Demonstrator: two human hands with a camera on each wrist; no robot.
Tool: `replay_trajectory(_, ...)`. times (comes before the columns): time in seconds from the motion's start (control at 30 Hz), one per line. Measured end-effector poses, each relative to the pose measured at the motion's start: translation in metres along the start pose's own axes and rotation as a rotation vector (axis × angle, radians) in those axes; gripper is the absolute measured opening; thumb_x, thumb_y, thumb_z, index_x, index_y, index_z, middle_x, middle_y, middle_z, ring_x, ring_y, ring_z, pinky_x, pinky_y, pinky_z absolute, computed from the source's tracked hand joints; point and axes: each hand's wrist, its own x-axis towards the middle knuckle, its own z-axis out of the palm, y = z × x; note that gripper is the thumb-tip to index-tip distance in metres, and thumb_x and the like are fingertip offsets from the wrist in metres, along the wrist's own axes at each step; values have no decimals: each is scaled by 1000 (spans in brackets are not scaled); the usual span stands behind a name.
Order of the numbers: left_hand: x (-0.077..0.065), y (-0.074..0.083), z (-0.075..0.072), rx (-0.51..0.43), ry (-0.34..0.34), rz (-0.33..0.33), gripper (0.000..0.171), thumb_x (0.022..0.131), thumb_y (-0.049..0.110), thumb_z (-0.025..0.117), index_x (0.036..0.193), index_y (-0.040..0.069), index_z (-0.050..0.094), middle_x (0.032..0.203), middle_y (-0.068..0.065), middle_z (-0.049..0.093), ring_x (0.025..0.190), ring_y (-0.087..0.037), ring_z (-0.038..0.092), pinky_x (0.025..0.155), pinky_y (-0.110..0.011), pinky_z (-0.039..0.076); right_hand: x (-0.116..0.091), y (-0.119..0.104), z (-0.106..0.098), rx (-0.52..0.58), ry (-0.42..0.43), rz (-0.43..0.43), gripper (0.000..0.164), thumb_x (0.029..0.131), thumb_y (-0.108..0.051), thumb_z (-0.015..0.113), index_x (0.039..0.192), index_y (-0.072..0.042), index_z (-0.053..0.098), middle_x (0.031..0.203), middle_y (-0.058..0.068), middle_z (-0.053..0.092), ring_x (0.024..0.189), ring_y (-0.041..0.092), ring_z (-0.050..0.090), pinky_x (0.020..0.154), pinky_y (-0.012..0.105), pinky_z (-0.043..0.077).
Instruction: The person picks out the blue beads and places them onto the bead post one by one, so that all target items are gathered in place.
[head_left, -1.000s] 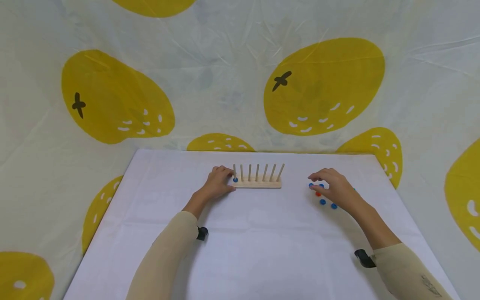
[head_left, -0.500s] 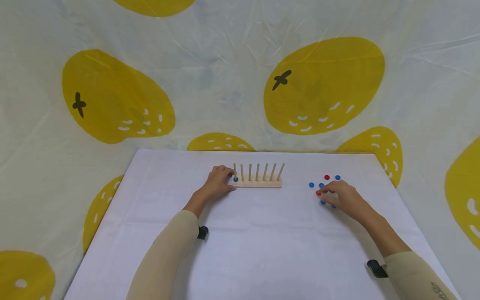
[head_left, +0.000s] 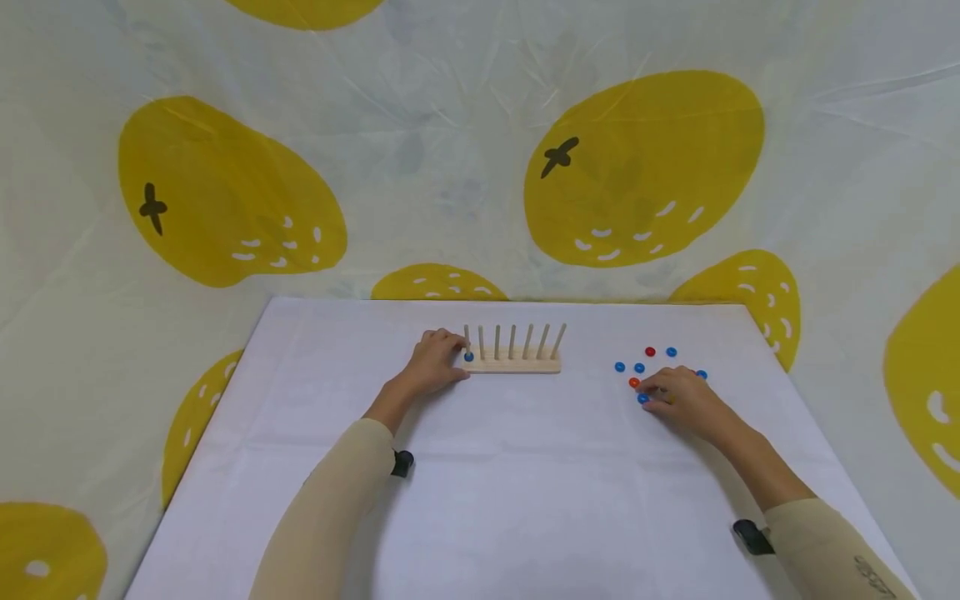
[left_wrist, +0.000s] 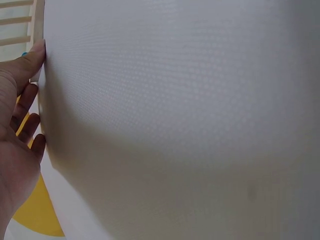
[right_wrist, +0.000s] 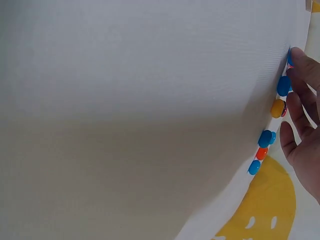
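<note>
A wooden peg rack (head_left: 517, 366) stands on the white table, with a row of upright pegs. A blue bead (head_left: 468, 357) sits low on its leftmost peg. My left hand (head_left: 435, 363) holds the rack's left end, thumb at the front edge and fingers toward the back. My right hand (head_left: 686, 398) is low over the scattered beads at the right, thumb and fingers apart. Its thumb is at a blue bead (head_left: 642, 398), and its index fingertip is close to an orange-red bead (head_left: 634, 382). In the right wrist view, the thumb (right_wrist: 305, 62) appears to touch a blue bead.
Around the right hand lie a red bead (head_left: 650, 352) and several blue beads (head_left: 671, 352). A yellow bead (right_wrist: 277, 108) shows in the right wrist view. The white table (head_left: 525, 517) ends at a fruit-patterned cloth (head_left: 450, 167) behind.
My right hand has moved right and toward me, from above the left beads to the nearer ones, uncovering the red and far blue beads. The left hand stays on the rack.
</note>
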Motion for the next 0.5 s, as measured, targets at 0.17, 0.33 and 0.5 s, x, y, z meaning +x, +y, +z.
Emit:
replay_trajectory(0.17, 0, -1, -1, -6, -2, 7, 56, 87, 30, 85, 136, 13, 63, 135, -6, 59, 136, -29, 43, 117, -47, 36, 3, 0, 1, -12, -10, 5, 24, 88, -18, 83, 111, -13, 79, 103, 3, 74, 99, 24, 60, 89, 48, 54)
replay_trajectory(0.33, 1, -2, 0, -7, 3, 14, 56, 86, 30, 86, 135, 13, 64, 134, -6, 59, 135, -29, 44, 117, -47, 36, 3, 0, 1, -15, -14, 2, 22, 87, -17, 83, 109, -12, 79, 103, 4, 75, 98, 25, 60, 88, 47, 54)
replay_trajectory(0.5, 0, -3, 1, -2, 3, 7, 57, 86, 30, 86, 135, 13, 64, 134, -6, 59, 135, -29, 44, 117, -47, 36, 3, 0, 2, -8, -9, 1, 21, 87, -16, 83, 108, -12, 79, 102, 4, 75, 98, 25, 60, 89, 49, 53)
